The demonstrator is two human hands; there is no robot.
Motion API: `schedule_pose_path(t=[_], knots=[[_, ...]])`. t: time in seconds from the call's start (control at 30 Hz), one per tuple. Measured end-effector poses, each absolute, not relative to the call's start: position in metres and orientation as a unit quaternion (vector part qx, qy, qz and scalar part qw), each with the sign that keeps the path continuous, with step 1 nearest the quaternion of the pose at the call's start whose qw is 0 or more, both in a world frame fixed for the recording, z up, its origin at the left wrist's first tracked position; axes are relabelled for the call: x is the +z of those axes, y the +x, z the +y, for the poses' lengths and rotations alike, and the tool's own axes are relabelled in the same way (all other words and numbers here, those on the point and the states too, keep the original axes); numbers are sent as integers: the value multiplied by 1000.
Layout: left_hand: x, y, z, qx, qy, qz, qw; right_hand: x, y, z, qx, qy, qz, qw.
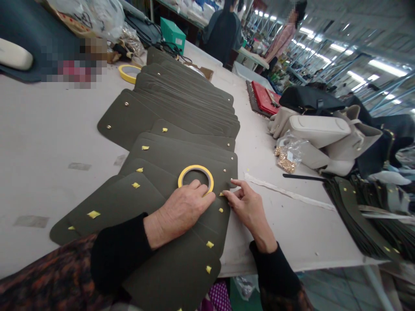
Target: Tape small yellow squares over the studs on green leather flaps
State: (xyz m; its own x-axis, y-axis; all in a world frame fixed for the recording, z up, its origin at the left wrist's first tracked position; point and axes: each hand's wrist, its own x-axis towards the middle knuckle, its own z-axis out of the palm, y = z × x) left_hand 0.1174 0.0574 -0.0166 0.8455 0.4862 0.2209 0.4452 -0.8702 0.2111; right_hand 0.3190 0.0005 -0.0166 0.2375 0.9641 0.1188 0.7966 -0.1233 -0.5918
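My left hand (181,209) is closed on the near rim of a roll of yellow tape (181,176), which rests over the dark olive panels (181,149). My right hand (248,207) is at the panels' right edge, its thumb tip against a small piece of yellow tape (222,194). The index finger reaches past it, close to a small metal stud. The panels lie fanned out and overlapping. Yellow tape squares (94,214) cover spots along both sides of the nearer panels, while farther ones show bare metal studs (126,103).
A second tape roll (129,73) lies behind the stack, near a green box (172,35). At right are pale and black bags (320,129), a plastic bag of gold-coloured hardware (287,160) and another panel pile (348,216). Two people stand farther back.
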Motion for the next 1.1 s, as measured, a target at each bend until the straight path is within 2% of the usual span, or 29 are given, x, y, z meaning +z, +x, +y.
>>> schedule_pose_path(t=[0.1,0.27,0.4,0.5,0.7,0.77,0.93,1.0,1.1], knots=[[-19,117,60,147,958,236,72,-13,323,-6,80,-676,-675,285],[-20,118,64,155,955,243,66,-10,315,-1,48,-586,-795,151],[-17,120,68,151,955,251,45,-5,306,16,67,-645,-756,90],[-15,120,69,147,957,246,53,2,300,25,107,-705,-697,81],[-12,109,74,200,948,232,89,8,301,18,214,-709,-664,108],[-11,105,76,237,939,230,100,7,303,11,229,-695,-666,145],[-8,101,76,281,927,206,137,11,293,-4,173,-652,-638,372],[-9,103,74,295,922,205,146,14,285,-8,139,-606,-667,409],[-10,106,71,303,919,208,142,14,276,-8,78,-556,-720,408]])
